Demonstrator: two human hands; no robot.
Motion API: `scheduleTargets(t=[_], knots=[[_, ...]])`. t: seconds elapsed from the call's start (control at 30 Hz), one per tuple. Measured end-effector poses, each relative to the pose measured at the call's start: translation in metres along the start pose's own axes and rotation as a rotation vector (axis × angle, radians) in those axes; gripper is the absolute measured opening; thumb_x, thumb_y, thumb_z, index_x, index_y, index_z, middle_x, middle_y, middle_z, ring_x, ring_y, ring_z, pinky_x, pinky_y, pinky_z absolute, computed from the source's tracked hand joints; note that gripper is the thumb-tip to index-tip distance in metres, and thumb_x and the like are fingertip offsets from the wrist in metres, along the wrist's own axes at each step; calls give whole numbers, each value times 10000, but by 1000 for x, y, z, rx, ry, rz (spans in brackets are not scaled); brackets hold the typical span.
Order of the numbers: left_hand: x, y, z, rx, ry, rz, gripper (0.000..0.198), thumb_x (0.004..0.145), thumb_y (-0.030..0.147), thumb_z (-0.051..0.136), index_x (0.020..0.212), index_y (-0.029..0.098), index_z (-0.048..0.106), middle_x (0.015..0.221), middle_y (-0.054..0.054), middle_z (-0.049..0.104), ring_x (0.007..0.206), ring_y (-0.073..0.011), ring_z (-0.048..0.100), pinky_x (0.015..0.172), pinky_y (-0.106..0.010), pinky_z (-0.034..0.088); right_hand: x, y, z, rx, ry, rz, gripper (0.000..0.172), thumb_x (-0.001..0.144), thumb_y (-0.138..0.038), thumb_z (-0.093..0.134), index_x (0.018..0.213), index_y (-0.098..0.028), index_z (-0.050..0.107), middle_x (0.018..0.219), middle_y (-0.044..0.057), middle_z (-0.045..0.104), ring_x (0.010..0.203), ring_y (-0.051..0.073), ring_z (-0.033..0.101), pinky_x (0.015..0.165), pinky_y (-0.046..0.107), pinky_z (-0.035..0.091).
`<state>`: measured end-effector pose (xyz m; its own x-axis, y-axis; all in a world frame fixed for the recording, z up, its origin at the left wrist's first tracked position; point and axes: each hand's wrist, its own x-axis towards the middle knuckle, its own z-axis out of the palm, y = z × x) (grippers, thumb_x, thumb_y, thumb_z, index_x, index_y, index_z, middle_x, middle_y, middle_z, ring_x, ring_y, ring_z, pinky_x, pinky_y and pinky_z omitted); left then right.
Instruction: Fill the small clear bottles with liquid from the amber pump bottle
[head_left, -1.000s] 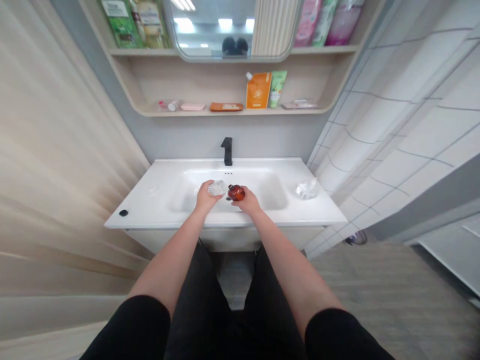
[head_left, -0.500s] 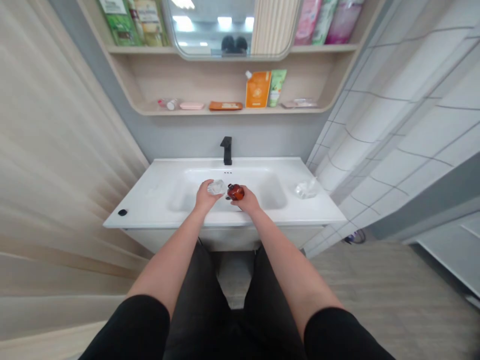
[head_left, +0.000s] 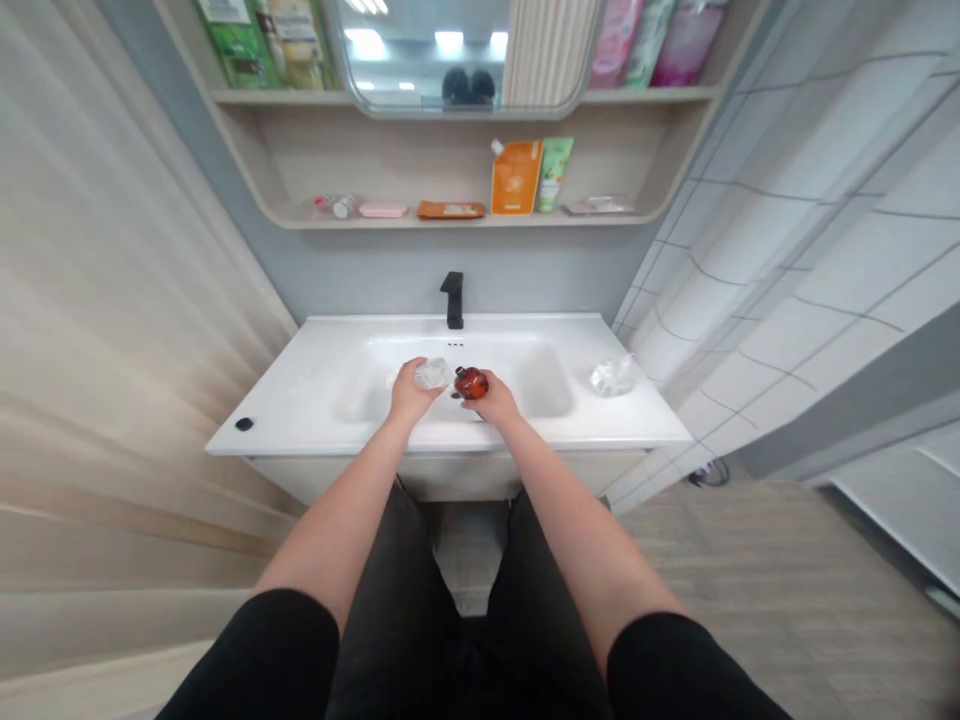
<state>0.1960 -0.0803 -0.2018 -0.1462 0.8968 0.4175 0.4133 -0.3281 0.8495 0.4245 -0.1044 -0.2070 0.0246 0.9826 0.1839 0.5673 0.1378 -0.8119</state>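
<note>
Head view: two bare hands meet near the centre of the frame, over one white sink [head_left: 540, 385] with one black faucet [head_left: 454, 300] behind it. One amber bottle [head_left: 472, 384] and one clear vessel [head_left: 433, 374] are held above the basin, side by side. One small black cap [head_left: 244, 424] lies on the counter at the left of the frame, and one clear, crumpled-looking item [head_left: 612, 376] lies on it at the right. On the lower shelf [head_left: 622, 150], upper centre, stand one orange pouch [head_left: 517, 178] and one green tube [head_left: 554, 175]; one pink bar [head_left: 383, 210] and one orange-brown packet [head_left: 451, 210] lie to their left.

Three bottles at the upper right, the pink one [head_left: 615, 45] nearest the mirror [head_left: 427, 60], are cut off by the top edge, as is the green pack [head_left: 238, 50] at the upper left. Fingers cover part of the vessel and of the amber bottle, and at this size it is hard to say whether the bottle's dark neck touches the vessel or stops just short.

The left hand [head_left: 409, 393] is half open, thumb and fingers curved around the vessel's side. The right hand [head_left: 495, 402] is closed more tightly, gripping the bottle, which tilts with its neck toward the vessel.
</note>
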Motion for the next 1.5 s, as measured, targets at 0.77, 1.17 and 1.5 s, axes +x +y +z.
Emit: scheduleTargets(t=[0.77, 1.17, 1.5], knots=[[-2, 1, -1, 178, 12, 96, 746, 697, 155, 943, 1391, 207, 674, 1411, -149, 727, 1340, -362, 687, 1227, -541, 517, 0, 2, 2, 12, -24, -36, 735, 670, -298, 978, 1335, -272, 667, 1207, 35, 797, 1091, 287, 759, 1032, 447, 593], [-5, 7, -2, 326, 8, 248, 704, 731, 90, 903, 1386, 200, 668, 1366, -145, 722, 1324, -364, 678, 1234, -541, 528, 1, 5, 3, 18, -33, -74, 782, 670, -338, 987, 1389, -274, 686, 1212, 41, 806, 1094, 296, 764, 1028, 448, 594], [-9, 16, -4, 365, 14, 299, 670, 757, 93, 839, 1395, 207, 665, 1367, -153, 710, 1327, -363, 659, 1224, -532, 540, 0, 3, 3, -34, -23, -48, 857, 662, -334, 1000, 1455, -306, 675, 1260, 44, 803, 1162, 320, 765, 1074, 479, 596]])
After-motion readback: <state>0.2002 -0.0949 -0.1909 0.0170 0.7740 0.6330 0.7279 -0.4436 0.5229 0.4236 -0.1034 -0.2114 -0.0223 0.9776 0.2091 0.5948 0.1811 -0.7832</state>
